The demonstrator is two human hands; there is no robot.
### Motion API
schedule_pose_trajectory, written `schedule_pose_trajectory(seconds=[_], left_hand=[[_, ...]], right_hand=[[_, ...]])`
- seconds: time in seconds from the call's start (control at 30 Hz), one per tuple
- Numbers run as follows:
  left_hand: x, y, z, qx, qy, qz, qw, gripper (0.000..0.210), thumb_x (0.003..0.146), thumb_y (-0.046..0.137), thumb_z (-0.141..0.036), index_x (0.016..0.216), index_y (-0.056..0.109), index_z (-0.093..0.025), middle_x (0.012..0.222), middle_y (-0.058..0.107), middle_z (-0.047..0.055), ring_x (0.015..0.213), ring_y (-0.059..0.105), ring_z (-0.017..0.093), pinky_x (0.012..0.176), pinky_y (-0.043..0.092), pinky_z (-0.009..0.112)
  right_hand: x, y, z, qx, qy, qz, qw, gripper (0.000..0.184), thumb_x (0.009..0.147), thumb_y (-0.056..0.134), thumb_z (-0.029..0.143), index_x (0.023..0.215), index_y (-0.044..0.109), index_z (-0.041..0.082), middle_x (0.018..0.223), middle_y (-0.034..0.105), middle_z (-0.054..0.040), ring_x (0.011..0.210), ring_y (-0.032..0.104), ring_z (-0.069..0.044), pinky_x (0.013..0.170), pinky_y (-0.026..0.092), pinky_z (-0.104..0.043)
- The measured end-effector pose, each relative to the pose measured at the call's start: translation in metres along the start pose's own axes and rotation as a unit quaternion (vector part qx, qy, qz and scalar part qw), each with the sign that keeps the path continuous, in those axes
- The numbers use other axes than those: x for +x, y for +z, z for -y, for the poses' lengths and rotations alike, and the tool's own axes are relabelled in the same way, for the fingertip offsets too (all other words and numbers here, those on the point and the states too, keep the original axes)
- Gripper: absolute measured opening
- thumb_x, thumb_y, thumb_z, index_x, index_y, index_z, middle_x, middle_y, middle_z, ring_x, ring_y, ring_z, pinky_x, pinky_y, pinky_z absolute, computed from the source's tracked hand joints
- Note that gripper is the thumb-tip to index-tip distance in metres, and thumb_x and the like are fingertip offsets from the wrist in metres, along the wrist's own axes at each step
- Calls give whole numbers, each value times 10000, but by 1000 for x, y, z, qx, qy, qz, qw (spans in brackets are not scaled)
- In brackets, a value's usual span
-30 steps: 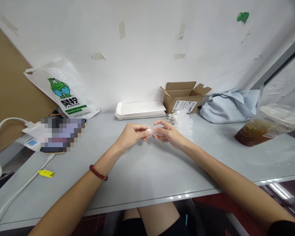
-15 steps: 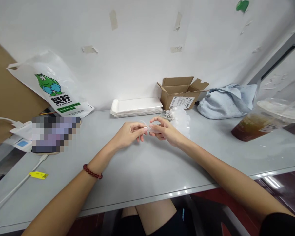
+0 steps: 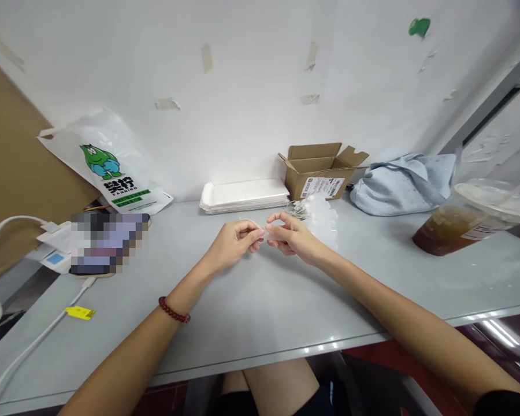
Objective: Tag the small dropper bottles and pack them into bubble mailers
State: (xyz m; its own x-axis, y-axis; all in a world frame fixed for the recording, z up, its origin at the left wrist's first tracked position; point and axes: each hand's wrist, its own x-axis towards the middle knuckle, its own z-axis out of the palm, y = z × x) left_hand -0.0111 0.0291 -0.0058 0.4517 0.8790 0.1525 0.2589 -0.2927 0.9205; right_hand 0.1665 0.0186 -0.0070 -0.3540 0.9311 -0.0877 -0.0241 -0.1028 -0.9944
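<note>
Over the middle of the desk, my left hand (image 3: 233, 245) and my right hand (image 3: 298, 238) meet almost fingertip to fingertip. The left thumb and fingers pinch a thin white string (image 3: 250, 221), part of which curves out behind them. Between the right thumb and fingers is a small translucent whitish tag, mostly covered by the fingers; the right index finger arches above it. Just beyond the right hand lies a pile of translucent white tags (image 3: 323, 218) with thin strings bunched at its left end.
A stack of white flat trays or boxes (image 3: 247, 195) and an open cardboard box (image 3: 314, 176) stand by the wall. To the right are a blue cloth bag (image 3: 401, 188) and a drink cup (image 3: 444, 231). A phone (image 3: 112, 242), cables and a printed plastic bag (image 3: 112, 167) occupy the left.
The whole view has shifted slightly, so things sit lower and those at left further right. The fingertips have drawn closer together, and the string shows behind the left fingers.
</note>
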Motion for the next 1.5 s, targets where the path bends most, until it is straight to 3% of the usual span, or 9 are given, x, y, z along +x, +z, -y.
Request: schedule_pose_trajectory(seconds=[0.2,0.3,0.43,0.53,0.67,0.8,1.13,1.3,1.5], left_hand=[[1,2,4,-23,-52,33,998,419,821,556,-524,669,612,-137,619,620,23,519,568,110,546,466,245],[2,4,7,-51,-80,40,995,434,826,550,-511,605,578,-138,559,580,14,476,548,106,516,444,247],[3,5,8,-116,-118,-17,986,380,827,558,-473,661,592,-133,543,525,-13,446,512,99,483,415,249],[1,7,6,-100,-79,-34,991,381,840,547,-458,637,570,-137,558,524,-6,466,495,93,502,415,250],[-1,10,5,-5,25,-66,997,260,852,555,-382,751,592,-145,637,584,11,579,566,125,590,464,266],[-2,12,9,-4,68,-79,995,192,829,593,-336,876,603,-151,800,642,36,707,626,150,698,508,296],[3,-6,1,-128,-71,-68,987,606,762,671,-402,1271,483,-135,1010,664,117,729,644,166,614,522,305],[4,-9,6,-122,-71,-25,990,345,761,671,-396,975,678,-126,833,665,66,673,608,138,635,510,300],[3,-7,7,-82,-89,-17,993,254,734,701,-386,790,704,-138,719,661,44,614,607,141,634,505,310]], right_hand=[[1,0,-2,-31,-2,-21,999,383,743,613,532,869,403,237,504,510,90,350,258,-40,373,162,-186],[3,-2,-8,-118,-71,-48,989,363,790,578,539,906,430,228,539,506,74,417,379,-77,415,262,-206],[6,-6,-17,-310,-225,-109,917,297,826,580,463,934,494,200,674,573,4,601,524,-138,560,391,-262],[6,-8,-17,-352,-263,-121,890,258,857,542,443,873,522,186,717,609,-36,647,561,-162,611,425,-290],[5,-8,-13,-255,-214,-116,936,341,834,559,519,829,545,179,585,522,29,508,509,-119,510,399,-260],[7,-8,-12,-156,-170,-87,969,422,755,622,577,811,558,163,560,466,63,421,461,-85,426,378,-241],[5,-13,-3,-169,-140,-113,969,404,783,593,570,798,568,167,561,482,50,450,426,-75,438,358,-228],[7,-13,-2,-107,-113,-129,979,443,739,620,608,703,517,179,530,426,61,430,359,-63,417,337,-227],[12,-21,-4,-77,-111,-160,978,481,721,636,624,622,451,191,518,386,63,416,303,-51,387,246,-221]])
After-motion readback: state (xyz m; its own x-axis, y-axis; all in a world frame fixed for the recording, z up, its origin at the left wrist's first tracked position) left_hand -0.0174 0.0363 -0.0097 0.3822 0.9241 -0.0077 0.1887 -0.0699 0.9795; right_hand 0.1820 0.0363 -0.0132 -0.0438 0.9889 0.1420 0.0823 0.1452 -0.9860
